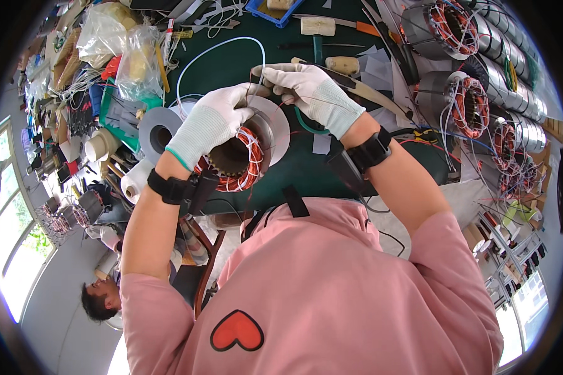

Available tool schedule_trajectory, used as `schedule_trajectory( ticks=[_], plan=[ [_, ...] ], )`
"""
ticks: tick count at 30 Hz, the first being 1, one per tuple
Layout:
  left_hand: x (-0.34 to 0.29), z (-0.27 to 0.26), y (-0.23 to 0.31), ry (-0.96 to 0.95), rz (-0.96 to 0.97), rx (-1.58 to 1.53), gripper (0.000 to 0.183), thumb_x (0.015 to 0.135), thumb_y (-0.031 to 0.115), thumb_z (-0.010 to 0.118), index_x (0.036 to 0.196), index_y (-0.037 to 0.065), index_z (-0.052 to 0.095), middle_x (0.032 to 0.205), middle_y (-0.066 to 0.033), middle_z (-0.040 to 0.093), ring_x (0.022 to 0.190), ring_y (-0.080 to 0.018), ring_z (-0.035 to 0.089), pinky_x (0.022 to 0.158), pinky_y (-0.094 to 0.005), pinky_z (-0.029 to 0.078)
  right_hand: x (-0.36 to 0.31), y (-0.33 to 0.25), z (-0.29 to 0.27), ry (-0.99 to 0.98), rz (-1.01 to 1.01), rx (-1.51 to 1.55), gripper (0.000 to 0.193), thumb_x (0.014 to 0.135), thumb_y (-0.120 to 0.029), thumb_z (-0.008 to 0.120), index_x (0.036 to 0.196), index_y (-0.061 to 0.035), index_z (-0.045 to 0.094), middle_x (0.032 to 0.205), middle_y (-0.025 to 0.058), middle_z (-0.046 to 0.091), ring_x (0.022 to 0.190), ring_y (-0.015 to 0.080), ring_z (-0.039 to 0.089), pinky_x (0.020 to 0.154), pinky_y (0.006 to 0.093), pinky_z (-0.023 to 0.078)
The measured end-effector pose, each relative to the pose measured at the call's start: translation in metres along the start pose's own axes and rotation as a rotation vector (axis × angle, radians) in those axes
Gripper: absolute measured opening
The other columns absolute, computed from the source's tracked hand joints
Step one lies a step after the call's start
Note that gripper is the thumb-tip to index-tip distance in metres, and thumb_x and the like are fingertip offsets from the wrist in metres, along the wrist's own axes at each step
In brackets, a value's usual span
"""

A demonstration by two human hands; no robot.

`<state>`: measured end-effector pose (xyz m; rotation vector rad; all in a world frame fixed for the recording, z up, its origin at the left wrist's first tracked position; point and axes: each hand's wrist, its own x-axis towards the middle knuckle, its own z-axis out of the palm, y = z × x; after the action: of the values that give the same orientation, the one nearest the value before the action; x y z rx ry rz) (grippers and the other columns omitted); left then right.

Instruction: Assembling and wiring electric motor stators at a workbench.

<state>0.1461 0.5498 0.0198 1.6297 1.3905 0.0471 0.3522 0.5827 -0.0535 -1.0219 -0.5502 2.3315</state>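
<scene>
Both my hands wear white knit gloves and meet above a motor stator (254, 161), whose orange-red copper windings are laced with white cord. My left hand (213, 119) is closed, its fingertips pinching near thin, dark copper-coloured wire ends. My right hand (313, 94) faces it, fingers and thumb drawn together at the end of a thin white lead or sleeve (222, 41). That lead loops up and to the left, back down behind my left hand. A fine reddish wire strand also passes by the right fingers. The exact join between the fingertips is too small to make out.
On the green bench lie a mallet (318, 26), a grey roll (156, 128) and paper scraps. Several finished stators (469, 106) line the right side. Plastic bags (139, 69) and a green tray (120, 122) crowd the left. Another person (103, 297) sits at the lower left.
</scene>
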Motion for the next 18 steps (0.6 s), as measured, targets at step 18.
schedule_trajectory(
  ticks=[18],
  plan=[
    [-0.029, -0.042, 0.099, 0.728, 0.473, 0.525, 0.032, 0.087, 0.011, 0.066, 0.119, 0.009, 0.070, 0.119, -0.0120, 0.067, 0.111, -0.0344, 0.061, 0.096, -0.0453, 0.047, -0.046, -0.099, 0.002, 0.302, -0.828, -1.092, 0.015, 0.089, -0.008, 0.064, 0.100, -0.0028, 0.072, 0.089, 0.0121, 0.071, 0.079, 0.0249, 0.070, 0.072, 0.0348, 0.055]
  ],
)
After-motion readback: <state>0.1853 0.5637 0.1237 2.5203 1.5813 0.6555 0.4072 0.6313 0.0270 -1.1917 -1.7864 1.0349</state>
